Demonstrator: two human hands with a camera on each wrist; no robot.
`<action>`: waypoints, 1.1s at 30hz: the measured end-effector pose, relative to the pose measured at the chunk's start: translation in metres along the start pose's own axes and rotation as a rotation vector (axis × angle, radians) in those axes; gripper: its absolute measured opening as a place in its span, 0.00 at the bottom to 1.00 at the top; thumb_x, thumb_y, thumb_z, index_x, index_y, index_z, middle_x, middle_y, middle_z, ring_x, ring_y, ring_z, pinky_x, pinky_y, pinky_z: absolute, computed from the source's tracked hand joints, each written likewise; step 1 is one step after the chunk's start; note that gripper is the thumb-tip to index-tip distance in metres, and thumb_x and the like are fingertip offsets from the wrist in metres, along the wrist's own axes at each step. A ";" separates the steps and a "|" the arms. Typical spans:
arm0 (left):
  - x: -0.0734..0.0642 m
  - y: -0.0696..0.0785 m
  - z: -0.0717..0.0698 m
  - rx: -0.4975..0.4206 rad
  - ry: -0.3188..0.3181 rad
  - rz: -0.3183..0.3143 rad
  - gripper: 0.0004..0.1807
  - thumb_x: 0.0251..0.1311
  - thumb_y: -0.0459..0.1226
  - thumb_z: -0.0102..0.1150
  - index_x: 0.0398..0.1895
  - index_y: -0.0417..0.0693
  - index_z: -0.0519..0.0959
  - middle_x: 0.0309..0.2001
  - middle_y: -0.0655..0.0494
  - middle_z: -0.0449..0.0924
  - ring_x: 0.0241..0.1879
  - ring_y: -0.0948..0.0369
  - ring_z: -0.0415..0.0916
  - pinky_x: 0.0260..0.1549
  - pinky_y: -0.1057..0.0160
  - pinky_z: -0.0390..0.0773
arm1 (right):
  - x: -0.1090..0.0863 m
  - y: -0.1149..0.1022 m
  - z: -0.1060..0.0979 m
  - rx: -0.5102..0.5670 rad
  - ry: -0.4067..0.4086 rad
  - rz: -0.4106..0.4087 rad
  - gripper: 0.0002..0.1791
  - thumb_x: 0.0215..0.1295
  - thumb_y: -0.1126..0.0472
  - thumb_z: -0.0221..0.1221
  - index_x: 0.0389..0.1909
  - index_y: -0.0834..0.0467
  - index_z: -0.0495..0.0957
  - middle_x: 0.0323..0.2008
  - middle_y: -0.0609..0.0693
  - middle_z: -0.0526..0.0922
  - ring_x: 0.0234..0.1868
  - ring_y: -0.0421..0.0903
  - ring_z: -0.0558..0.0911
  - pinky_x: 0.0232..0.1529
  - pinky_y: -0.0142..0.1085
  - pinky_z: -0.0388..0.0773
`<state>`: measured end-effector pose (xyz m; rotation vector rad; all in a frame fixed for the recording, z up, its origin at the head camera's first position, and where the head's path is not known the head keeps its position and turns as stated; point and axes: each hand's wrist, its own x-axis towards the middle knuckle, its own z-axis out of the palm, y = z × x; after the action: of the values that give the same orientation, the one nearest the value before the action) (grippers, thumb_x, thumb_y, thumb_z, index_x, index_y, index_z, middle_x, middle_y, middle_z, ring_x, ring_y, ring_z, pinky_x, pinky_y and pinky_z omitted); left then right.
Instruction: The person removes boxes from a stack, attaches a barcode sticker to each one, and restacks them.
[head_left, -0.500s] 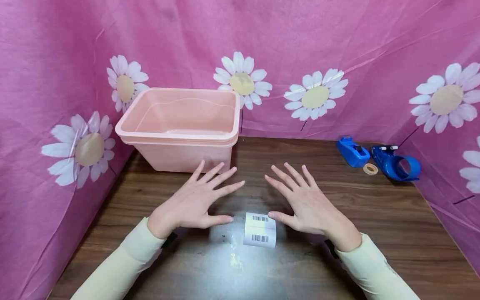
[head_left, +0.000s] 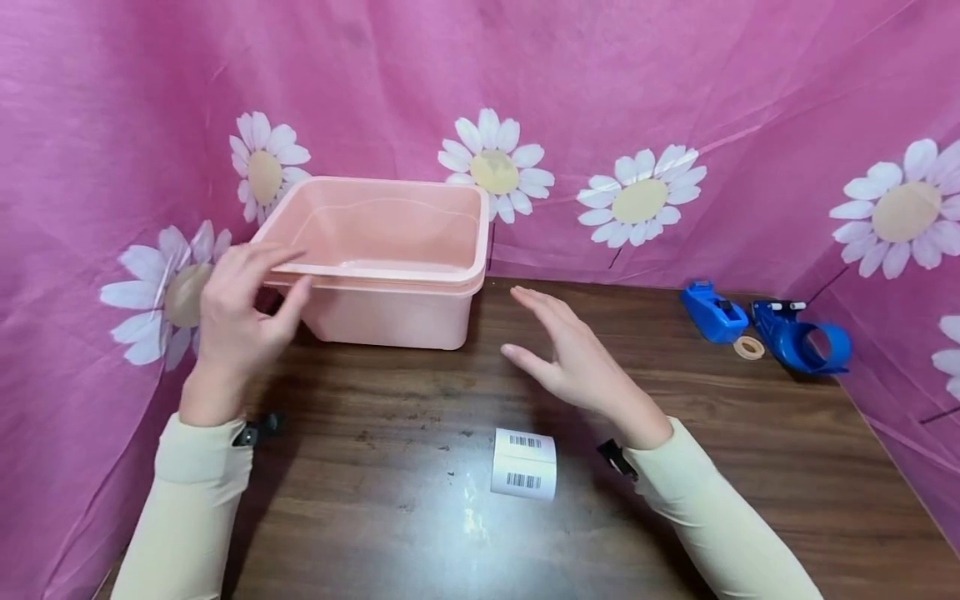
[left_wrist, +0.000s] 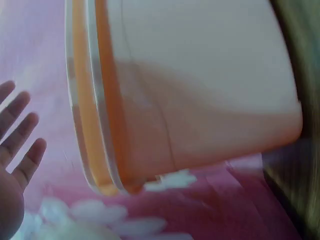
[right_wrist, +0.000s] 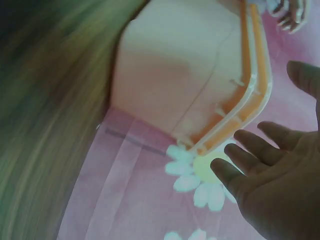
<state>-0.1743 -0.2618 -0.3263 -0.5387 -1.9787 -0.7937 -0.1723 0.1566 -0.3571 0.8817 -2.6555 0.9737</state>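
left hand (head_left: 242,310) and right hand (head_left: 576,360) moved nearer the pink tub (head_left: 393,318)

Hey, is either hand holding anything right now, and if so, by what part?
Nothing is held: the left hand hovers near the pink bin, and the right hand is empty too.

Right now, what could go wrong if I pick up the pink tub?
Your left hand is near the rim of the pink tub, but your right hand is apart from it, so a one-handed lift might tip it. The rim looks doubled; if that means two nested tubs, the lower one could slip off. Pulling toward you could also drag it over the barcode paper on the table.
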 end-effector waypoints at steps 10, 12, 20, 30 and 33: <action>0.000 -0.042 -0.013 -0.012 0.075 -0.355 0.28 0.64 0.39 0.75 0.69 0.45 0.86 0.61 0.45 0.87 0.59 0.68 0.79 0.61 0.78 0.75 | 0.039 -0.010 0.009 0.124 0.114 0.084 0.39 0.74 0.50 0.73 0.81 0.58 0.74 0.78 0.55 0.79 0.81 0.54 0.76 0.85 0.52 0.70; -0.004 -0.049 -0.013 -0.025 0.037 -0.428 0.32 0.65 0.38 0.76 0.74 0.47 0.82 0.64 0.47 0.84 0.60 0.70 0.77 0.58 0.79 0.76 | 0.044 -0.009 0.011 0.146 0.136 0.119 0.38 0.74 0.49 0.74 0.80 0.57 0.75 0.76 0.55 0.81 0.80 0.53 0.77 0.84 0.52 0.72; -0.013 -0.070 -0.012 -0.133 -0.133 -0.730 0.46 0.71 0.41 0.74 0.88 0.49 0.63 0.79 0.44 0.74 0.70 0.68 0.75 0.77 0.67 0.77 | 0.062 -0.010 0.016 0.198 0.167 0.244 0.41 0.70 0.45 0.77 0.78 0.58 0.77 0.73 0.56 0.84 0.77 0.54 0.80 0.81 0.54 0.75; -0.017 -0.077 -0.006 -0.285 -0.152 -0.796 0.39 0.75 0.38 0.70 0.86 0.43 0.68 0.75 0.48 0.77 0.62 0.76 0.76 0.62 0.84 0.76 | 0.079 -0.018 0.018 0.237 0.153 0.312 0.40 0.68 0.45 0.77 0.77 0.58 0.80 0.71 0.58 0.84 0.67 0.58 0.86 0.73 0.55 0.83; -0.018 -0.076 -0.006 -0.319 -0.145 -0.800 0.38 0.75 0.37 0.70 0.85 0.42 0.69 0.70 0.55 0.80 0.58 0.76 0.76 0.58 0.84 0.77 | 0.083 -0.021 0.020 0.230 0.151 0.311 0.39 0.68 0.45 0.78 0.75 0.58 0.82 0.69 0.58 0.85 0.65 0.58 0.88 0.71 0.54 0.84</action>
<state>-0.2110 -0.3203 -0.3636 0.0563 -2.2209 -1.6117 -0.2267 0.0923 -0.3318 0.4148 -2.6332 1.3793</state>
